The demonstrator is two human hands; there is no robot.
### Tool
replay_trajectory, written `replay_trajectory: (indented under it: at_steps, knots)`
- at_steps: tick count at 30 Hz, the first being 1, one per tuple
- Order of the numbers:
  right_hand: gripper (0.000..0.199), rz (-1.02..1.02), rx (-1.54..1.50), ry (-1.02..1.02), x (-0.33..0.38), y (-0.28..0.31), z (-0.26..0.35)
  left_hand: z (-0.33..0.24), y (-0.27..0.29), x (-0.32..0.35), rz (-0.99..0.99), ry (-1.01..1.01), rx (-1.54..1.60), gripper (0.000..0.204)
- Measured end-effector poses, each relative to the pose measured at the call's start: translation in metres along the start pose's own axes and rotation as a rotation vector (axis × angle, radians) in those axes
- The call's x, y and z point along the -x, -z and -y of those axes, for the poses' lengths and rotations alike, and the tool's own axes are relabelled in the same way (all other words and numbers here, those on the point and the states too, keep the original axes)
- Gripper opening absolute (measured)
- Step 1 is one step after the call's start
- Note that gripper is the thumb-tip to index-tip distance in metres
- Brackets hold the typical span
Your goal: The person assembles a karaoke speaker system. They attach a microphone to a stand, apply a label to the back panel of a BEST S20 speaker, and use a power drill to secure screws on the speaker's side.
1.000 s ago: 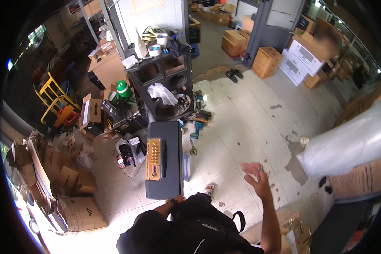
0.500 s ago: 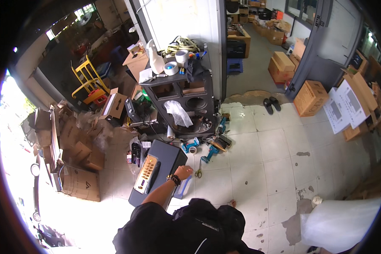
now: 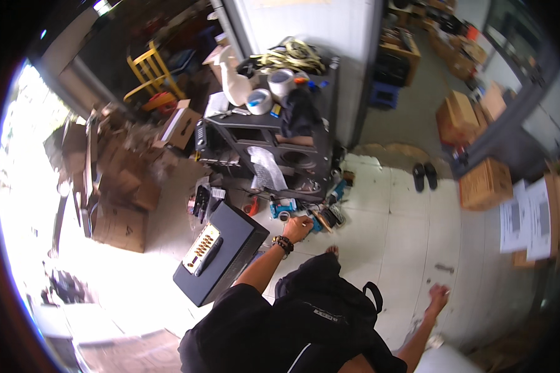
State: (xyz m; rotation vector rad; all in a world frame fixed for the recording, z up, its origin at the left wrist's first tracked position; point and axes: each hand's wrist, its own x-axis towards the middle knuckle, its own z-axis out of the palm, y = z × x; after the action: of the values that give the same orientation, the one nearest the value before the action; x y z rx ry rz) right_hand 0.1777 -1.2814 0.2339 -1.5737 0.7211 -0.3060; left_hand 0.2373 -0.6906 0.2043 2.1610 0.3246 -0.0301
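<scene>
Tiled floor [image 3: 410,211] carries speaker [image 3: 230,248], left of left hand [image 3: 298,229], curled near teal tools [image 3: 284,206]; right hand [image 3: 439,299] well apart, blurred; can't tell if either grips. Likely repositioning; touching tools needs lower reach.

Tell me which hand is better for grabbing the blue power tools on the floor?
Probably the left hand: it appears much nearer the blue power tools, while the right hand is out to the other side, away from them.

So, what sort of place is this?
Probably a workshop, perhaps for audio gear: there's a dark box with gold knobs, an open-fronted black cabinet, and teal power tools lying near it.
</scene>
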Motion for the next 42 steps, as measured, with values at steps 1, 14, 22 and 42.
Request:
replay_trajectory:
  at_steps: [1,14,22,42]
  knots:
    - [0.022,0.071,-0.062,0.006,-0.021,0.004,-0.044,-0.009,0.005,-0.018,-0.089,0.011,0.016,0.022]
    - [0.029,0.787,0.603,-0.512,-0.149,-0.177,-0.059,-0.14,0.246,-0.194,-0.922,-0.008,-0.451,0.053]
    - [0.029,0.858,0.34,-0.291,-0.318,-0.354,0.061,-0.152,0.264,-0.227,-1.099,0.084,-0.516,0.021]
    - [0.058,1.09,0.834,-0.489,-0.261,-0.395,0.039,-0.06,0.092,-0.002,-1.247,0.706,-0.179,0.052]
